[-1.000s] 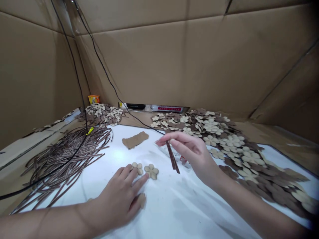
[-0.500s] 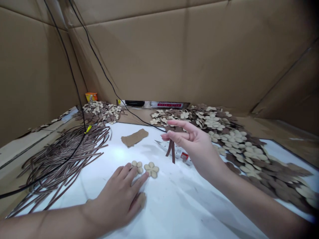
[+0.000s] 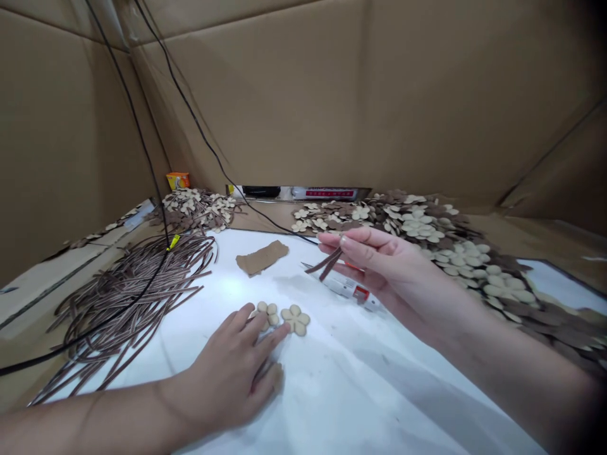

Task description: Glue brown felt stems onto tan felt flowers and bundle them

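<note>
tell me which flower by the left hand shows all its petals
The right flower shows all five petals; the other flower is partly hidden by the left hand.

The right hand pinches brown strips.

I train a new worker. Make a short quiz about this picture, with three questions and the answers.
1. True or false: the right hand pinches brown strips.
2. Which is nearer to the left hand: the pile of strips or the beige flower?
3. What colour is the label on the white tube?

Key: 1. True. 2. The beige flower. 3. Red.
</note>
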Demonstrator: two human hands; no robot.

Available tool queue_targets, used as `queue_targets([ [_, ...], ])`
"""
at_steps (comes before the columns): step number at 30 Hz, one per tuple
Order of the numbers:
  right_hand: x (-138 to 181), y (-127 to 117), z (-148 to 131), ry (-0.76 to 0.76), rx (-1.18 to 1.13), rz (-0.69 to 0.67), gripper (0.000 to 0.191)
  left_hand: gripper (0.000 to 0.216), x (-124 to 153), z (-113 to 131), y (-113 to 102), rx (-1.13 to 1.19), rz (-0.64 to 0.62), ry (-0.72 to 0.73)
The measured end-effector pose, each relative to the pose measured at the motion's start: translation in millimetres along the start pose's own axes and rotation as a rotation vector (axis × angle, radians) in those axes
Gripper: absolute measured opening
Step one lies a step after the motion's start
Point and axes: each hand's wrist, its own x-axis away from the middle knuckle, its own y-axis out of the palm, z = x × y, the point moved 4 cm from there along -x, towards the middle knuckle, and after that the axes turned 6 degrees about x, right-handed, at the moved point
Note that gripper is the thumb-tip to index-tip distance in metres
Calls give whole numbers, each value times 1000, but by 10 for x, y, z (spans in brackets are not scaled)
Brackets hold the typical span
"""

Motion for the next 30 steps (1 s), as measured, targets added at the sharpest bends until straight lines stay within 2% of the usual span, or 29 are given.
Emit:
queue_targets([
  [11, 66, 69, 123, 263, -352, -23, 17, 59, -54, -61, -12, -64, 1, 68],
  [16, 82, 89, 115, 281, -392, -39, 18, 59, -84, -69, -28, -47, -28, 26],
  [22, 85, 64, 38, 270, -393, 33, 21, 56, -78, -47, -66, 48, -74, 15],
  [30, 128, 81, -8, 264, -394, -13, 19, 50, -142, -227, -139, 355, 56, -148],
])
